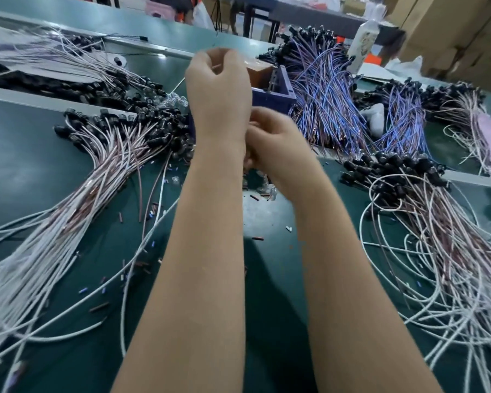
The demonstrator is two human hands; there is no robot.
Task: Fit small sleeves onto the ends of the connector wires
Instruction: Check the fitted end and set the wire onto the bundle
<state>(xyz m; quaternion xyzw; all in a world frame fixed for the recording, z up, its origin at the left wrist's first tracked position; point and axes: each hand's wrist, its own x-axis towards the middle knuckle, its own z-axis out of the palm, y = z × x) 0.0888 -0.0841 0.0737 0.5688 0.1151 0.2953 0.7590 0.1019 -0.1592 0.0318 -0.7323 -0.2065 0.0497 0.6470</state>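
Green tabletop (pixel 26 165) is strewn with bundles of pale wires with black connectors (pixel 102 154) and small brown and blue sleeves (pixel 258 238). The left hand (pixel 219 92) is raised before a blue plastic bin (pixel 279 93), its grip pinching a thin pale wire end (pixel 216 66). Just below, the right hand (pixel 278 143) is curled and blurred; what its grip holds I cannot tell.

Green workbench (pixel 26 165), stacked cardboard boxes (pixel 451 38) behind right.
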